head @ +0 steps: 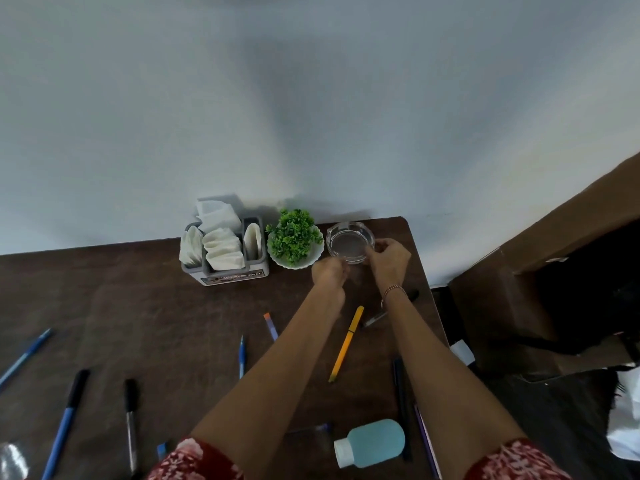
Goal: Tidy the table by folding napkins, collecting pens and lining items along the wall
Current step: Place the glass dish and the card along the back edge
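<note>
You are pinching the glass ashtray (pixel 349 242) with your right hand (pixel 389 259) at the tabletop's (pixel 156 306) far right corner; left hand (pixel 330 271) curled beside it, grip unclear. Advise sliding it level against the wall (pixel 311 133)

Label: a pale printed strip (pixel 235 277) runs along the front base of the grey napkin holder (pixel 255 266), which stands against the wall at the back of the brown table (pixel 138 306).
Legible text: dark capitals at the strip's right end read roughly "OPE". The character after them is too blurred to settle.
Rest of strip: a darker patch of print or picture fills the left and middle, too small and soft to read.
Pens (pixel 346 342): scattered across the tabletop; any print on their barrels is too fine to make out.
Blue bottle (pixel 375 441): lying on its side at the near edge; no lettering can be read on it.
</note>
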Action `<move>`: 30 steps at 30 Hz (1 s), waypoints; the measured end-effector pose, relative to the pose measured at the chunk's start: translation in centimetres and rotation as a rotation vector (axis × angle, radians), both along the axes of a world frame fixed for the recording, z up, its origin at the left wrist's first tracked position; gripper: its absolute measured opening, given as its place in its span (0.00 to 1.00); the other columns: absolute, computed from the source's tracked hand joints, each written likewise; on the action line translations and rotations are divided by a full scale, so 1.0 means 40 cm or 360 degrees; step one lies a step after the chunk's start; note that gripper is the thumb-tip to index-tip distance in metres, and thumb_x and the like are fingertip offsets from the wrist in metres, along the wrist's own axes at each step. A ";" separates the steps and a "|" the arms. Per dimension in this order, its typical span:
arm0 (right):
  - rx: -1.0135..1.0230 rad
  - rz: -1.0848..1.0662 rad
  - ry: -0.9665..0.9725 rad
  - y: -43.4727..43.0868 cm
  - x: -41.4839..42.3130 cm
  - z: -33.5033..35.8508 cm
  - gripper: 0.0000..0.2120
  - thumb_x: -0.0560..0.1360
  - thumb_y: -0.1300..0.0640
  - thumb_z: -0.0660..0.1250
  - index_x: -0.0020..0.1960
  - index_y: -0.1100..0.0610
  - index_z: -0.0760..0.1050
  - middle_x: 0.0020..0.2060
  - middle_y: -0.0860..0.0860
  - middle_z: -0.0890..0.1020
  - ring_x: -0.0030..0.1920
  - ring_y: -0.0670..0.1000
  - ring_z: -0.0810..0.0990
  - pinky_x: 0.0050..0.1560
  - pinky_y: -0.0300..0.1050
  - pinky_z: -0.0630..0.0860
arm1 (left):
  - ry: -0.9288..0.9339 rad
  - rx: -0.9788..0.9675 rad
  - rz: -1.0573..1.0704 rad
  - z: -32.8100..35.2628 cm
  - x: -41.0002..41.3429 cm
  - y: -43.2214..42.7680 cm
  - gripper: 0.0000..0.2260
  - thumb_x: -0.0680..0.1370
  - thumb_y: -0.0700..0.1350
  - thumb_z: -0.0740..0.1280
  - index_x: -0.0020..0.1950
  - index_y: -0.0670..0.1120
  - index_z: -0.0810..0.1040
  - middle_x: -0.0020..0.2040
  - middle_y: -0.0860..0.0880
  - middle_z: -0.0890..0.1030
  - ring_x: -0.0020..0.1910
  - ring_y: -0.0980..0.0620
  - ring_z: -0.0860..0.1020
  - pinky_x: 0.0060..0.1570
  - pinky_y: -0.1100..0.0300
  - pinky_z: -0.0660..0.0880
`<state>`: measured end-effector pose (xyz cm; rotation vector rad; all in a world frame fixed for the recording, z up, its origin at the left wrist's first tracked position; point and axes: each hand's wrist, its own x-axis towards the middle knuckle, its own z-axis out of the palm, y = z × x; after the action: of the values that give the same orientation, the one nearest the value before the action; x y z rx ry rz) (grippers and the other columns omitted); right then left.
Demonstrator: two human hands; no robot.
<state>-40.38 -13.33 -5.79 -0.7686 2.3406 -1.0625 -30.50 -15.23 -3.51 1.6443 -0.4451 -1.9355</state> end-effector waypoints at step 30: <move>-0.0158 -0.0096 -0.0106 0.194 0.156 0.068 0.13 0.79 0.52 0.59 0.57 0.58 0.74 0.53 0.55 0.80 0.51 0.53 0.78 0.44 0.42 0.69 | -0.0068 -0.0029 0.0137 0.093 0.145 0.148 0.14 0.80 0.35 0.58 0.63 0.32 0.72 0.42 0.44 0.76 0.38 0.51 0.75 0.35 0.60 0.73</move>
<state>-34.15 -5.55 -3.05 -0.6909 2.2821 -1.2193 -24.71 -9.30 0.22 1.6681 -0.4009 -1.8318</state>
